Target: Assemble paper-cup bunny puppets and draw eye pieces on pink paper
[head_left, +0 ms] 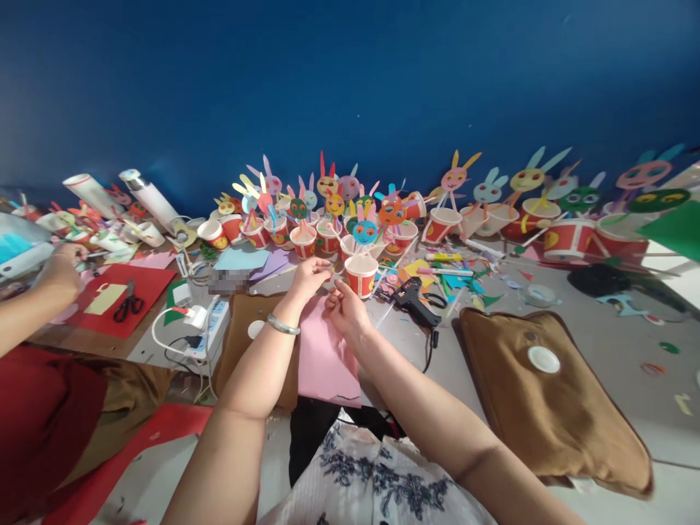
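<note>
My left hand [310, 280], with a bracelet on the wrist, is over the top of a pink paper sheet [325, 364]. Its fingers are bent and pinched together at the tips. Close beside it, my right hand [348, 312] is curled, thumb against fingers. Whatever lies between the fingers of either hand is too small to make out. Just beyond my right hand stands a red and white paper cup [361, 280]. Above that cup shows a blue paper rabbit face [364, 232]. A black glue gun [414, 302] lies to the right of my hands.
Paper cups with rabbit faces line the blue wall [350, 87]. Brown cushion-like pads [552, 408] lie on the table. A power strip [214, 328] with cords is at left. Beyond it, a co-worker's arm [47, 288] reaches near black scissors [129, 305] on red paper [156, 286].
</note>
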Available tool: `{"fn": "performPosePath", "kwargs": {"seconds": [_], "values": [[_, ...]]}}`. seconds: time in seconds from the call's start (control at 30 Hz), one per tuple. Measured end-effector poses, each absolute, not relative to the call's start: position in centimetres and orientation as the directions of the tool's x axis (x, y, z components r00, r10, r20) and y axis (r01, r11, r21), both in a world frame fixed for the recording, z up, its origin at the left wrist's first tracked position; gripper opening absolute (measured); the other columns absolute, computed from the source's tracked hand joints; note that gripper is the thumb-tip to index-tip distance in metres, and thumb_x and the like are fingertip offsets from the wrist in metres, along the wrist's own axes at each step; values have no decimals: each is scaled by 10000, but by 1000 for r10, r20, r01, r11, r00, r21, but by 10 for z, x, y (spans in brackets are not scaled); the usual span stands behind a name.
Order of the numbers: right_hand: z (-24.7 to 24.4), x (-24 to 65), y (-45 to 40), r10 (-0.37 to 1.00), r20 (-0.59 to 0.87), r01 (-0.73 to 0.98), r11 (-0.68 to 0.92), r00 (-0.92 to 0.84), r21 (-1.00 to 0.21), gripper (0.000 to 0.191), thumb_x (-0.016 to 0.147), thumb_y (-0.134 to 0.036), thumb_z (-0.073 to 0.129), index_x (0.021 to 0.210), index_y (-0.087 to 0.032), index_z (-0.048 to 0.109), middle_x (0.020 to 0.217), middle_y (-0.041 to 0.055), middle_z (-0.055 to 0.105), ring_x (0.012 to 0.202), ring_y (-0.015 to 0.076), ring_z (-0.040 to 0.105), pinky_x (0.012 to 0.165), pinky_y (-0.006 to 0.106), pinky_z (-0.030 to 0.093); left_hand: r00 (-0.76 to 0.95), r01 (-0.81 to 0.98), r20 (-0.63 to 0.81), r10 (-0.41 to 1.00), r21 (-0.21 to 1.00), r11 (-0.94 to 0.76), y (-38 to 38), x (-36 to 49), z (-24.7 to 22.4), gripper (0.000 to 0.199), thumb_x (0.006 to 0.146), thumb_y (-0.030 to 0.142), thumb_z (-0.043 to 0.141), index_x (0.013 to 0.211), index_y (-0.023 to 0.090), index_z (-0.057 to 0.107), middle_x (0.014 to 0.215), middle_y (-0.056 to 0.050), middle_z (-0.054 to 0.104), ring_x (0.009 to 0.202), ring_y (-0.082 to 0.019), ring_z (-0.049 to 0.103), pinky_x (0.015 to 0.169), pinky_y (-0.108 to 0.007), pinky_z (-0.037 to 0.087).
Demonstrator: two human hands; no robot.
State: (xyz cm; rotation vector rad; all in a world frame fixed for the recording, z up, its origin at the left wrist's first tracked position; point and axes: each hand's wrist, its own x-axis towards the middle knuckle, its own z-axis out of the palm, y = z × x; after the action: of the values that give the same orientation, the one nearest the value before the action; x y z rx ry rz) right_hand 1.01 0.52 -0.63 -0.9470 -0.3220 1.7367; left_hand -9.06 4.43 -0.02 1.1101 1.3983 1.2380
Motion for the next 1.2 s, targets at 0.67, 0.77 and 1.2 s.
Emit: {"fn": "performPosePath", "kwargs": {"seconds": [0.67, 0.77, 1.2], "values": [[16, 104, 0, 970, 221, 851, 197, -98, -486, 260, 901, -345, 594, 1115, -245, 704, 864, 64, 768, 815, 231, 668, 638, 296, 373, -20, 11, -115, 993, 993, 116, 40, -90, 4, 148, 653, 98, 778, 732, 133, 658, 550, 9, 652, 520, -99, 600, 551, -214, 484], [11, 105, 0, 967, 234, 868, 202, -103, -454, 209, 912, -366, 574, 985, -245, 729, 850, 63, 759, 801, 223, 661, 625, 287, 359, -6, 16, -109, 994, 994, 109, 39, -90, 5, 164, 651, 76, 778, 749, 128, 656, 550, 3, 660, 525, -109, 619, 553, -216, 489], [6, 110, -1, 929, 341, 869, 283, -144, -405, 244, 943, -366, 510, 957, -225, 709, 890, 64, 742, 727, 191, 631, 621, 278, 336, 69, 63, -86, 994, 995, 82, 39, -95, 5, 372, 709, 497, 806, 737, 141, 701, 658, -26, 681, 600, -119, 626, 571, -225, 492]]}}
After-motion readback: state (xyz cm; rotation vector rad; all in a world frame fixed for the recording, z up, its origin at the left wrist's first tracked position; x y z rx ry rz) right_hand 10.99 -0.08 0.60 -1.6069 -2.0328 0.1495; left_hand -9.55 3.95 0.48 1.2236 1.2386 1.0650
